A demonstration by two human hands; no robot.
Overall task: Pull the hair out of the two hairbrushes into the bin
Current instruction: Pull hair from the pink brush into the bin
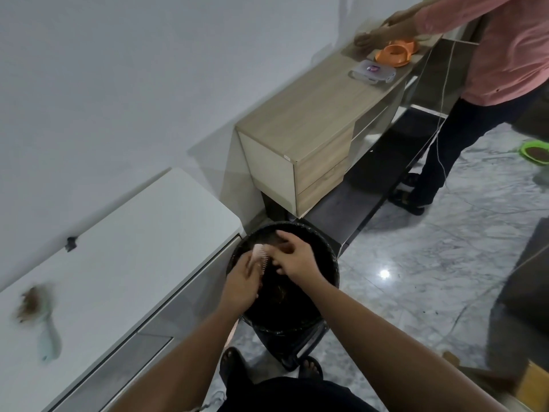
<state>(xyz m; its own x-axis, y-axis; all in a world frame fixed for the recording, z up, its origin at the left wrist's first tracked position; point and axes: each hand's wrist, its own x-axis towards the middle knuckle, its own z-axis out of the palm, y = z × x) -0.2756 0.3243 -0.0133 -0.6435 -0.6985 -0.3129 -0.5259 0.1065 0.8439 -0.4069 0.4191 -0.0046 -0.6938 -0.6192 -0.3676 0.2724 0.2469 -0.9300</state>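
A pink hairbrush [259, 257] is held over the open black bin [323, 281], its handle wrapped in the closed fingers of the left hand [242, 282]. Just right of those fingers, the right hand [292, 257] curls loosely at the bristles; whether it pinches hair cannot be told. Far to the left, a pale blue hairbrush [44, 325] clogged with brown hair [31, 301] lies on the white table [124, 263].
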